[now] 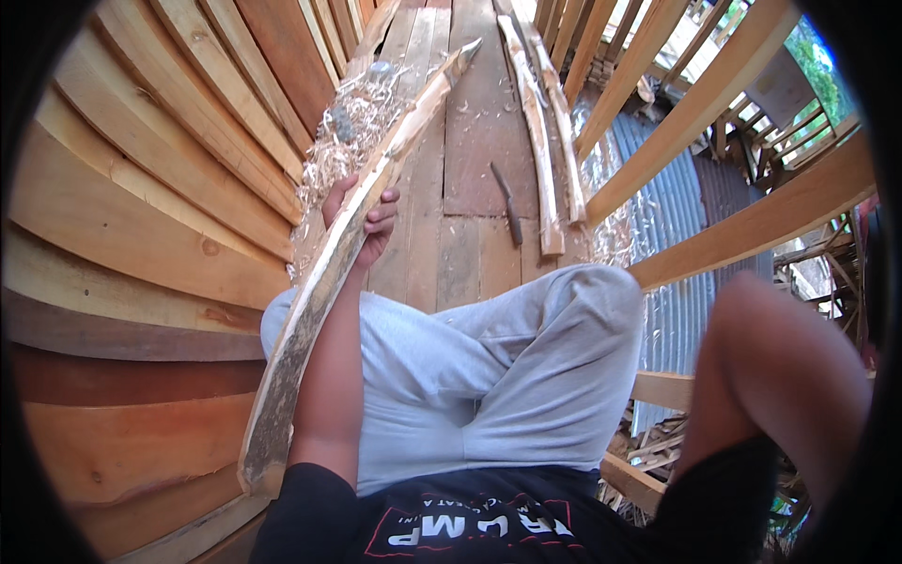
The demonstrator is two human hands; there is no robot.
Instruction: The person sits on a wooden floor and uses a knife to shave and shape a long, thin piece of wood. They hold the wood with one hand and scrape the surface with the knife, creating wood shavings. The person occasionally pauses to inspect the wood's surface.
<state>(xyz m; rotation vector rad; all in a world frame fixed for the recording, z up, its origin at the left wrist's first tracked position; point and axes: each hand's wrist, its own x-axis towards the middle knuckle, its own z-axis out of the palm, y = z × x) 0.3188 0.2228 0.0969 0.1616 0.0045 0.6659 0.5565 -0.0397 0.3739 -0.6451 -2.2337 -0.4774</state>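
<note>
One view, head: clamping the left hand (379,228) around a long pole (329,282), slanting it from lower left to upper centre of the frame; showing no right hand, so not telling its state; perhaps risking a roll through one-handed gripping.

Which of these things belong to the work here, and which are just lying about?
Likely for the job:
long wooden piece, held by the fingers of the left hand
knife-like tool
two pale poles beside it

Likely just lying about:
curly wood shavings
corrugated metal sheeting, on the right
</note>
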